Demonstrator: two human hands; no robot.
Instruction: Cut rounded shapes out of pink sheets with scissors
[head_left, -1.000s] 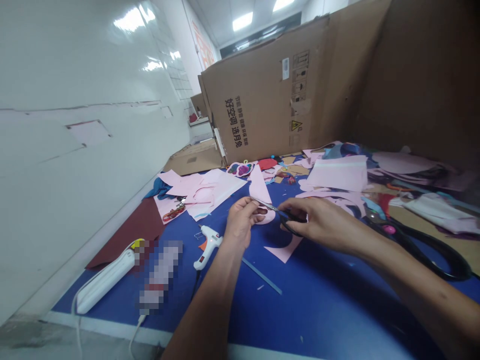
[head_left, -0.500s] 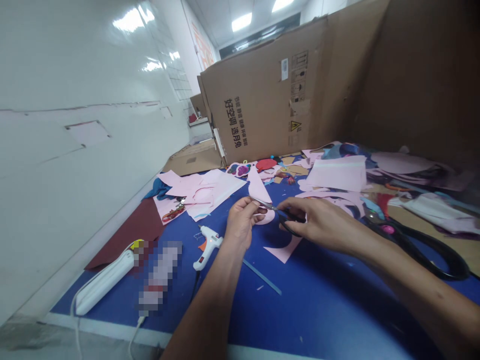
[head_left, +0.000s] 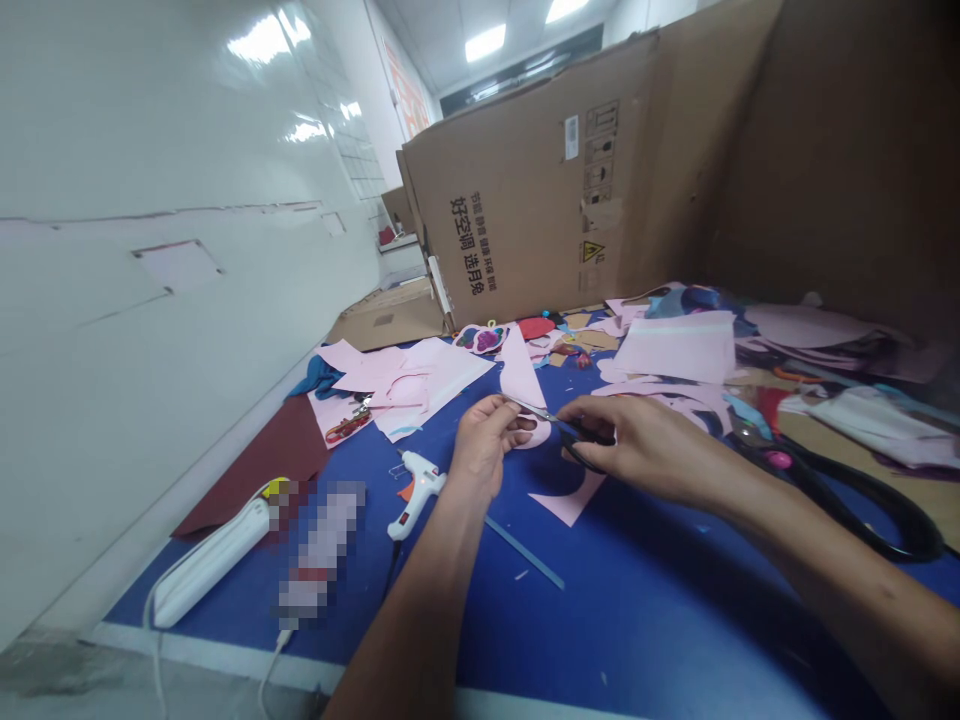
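Pinched between the thumb and fingers of my left hand (head_left: 487, 440) is a piece of pink paper (head_left: 535, 433), its curved lower part showing beside the fingertips. My right hand (head_left: 637, 435) grips black-handled scissors (head_left: 576, 440), whose blades point left and lie at the paper near my left fingertips. Whether the blades are fully closed is hard to make out. Just beyond them rises a pointed pink piece (head_left: 523, 372); I cannot tell if it joins the held paper. Below the hands, a curved pink offcut (head_left: 566, 505) lies on the blue tabletop (head_left: 585, 640).
A white glue gun (head_left: 416, 492) lies left of my left forearm, near a blue strip (head_left: 525, 552) and a white power strip (head_left: 214, 565). Large black-handled shears (head_left: 862, 495) rest at right. Pink scraps (head_left: 675, 345) pile before a tall cardboard box (head_left: 525, 200).
The pointed pink piece beyond the blades has shifted slightly up and to the right. Both hands keep nearly the same place and grip.
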